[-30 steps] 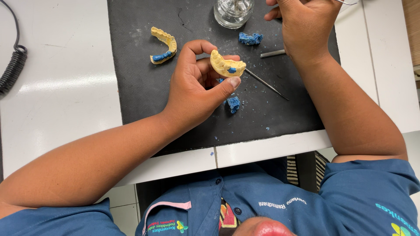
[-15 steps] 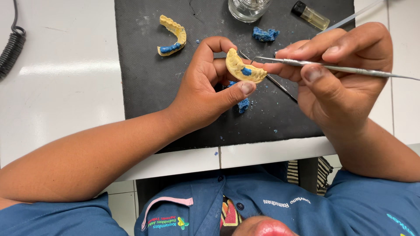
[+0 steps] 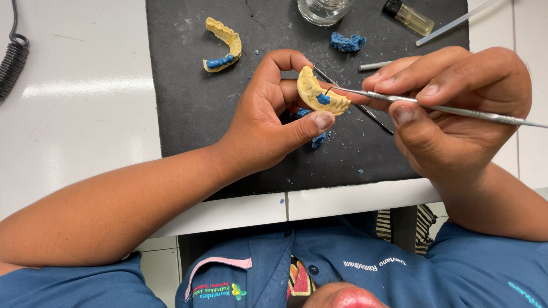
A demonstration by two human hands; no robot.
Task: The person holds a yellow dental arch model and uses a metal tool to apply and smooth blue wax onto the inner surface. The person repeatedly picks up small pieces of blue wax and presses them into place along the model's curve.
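Your left hand [image 3: 265, 122] is curling around a yellow dental cast [image 3: 319, 94], pinching it between thumb and fingers and holding it up just over the black mat [image 3: 188, 114], teeth side turned toward your other hand. Your right hand [image 3: 451, 111] is closing on a slim metal carving tool [image 3: 434, 106], gripping it pen-style between thumb and the first fingers, with the handle running off toward the right edge of the view. The tool's hooked tip is touching the small patch of blue wax [image 3: 323, 99] sitting on the cast. Below the cast, partly hidden by your left thumb, more blue wax scraps [image 3: 317, 138] are lying on the mat. A second yellow cast [image 3: 224, 45], carrying its own blue strip, is resting further up the mat to the left, well apart from your hands. At the top edge a glass jar [image 3: 323, 10] is standing, with a blue wax lump [image 3: 347, 41] just below it and a small yellow lighter [image 3: 410, 16] to its right. Another metal instrument [image 3: 355, 102] is lying flat on the mat under your working tool. A coiled black cord [image 3: 12, 60] is sitting on the white tabletop [image 3: 74, 114] at far left.
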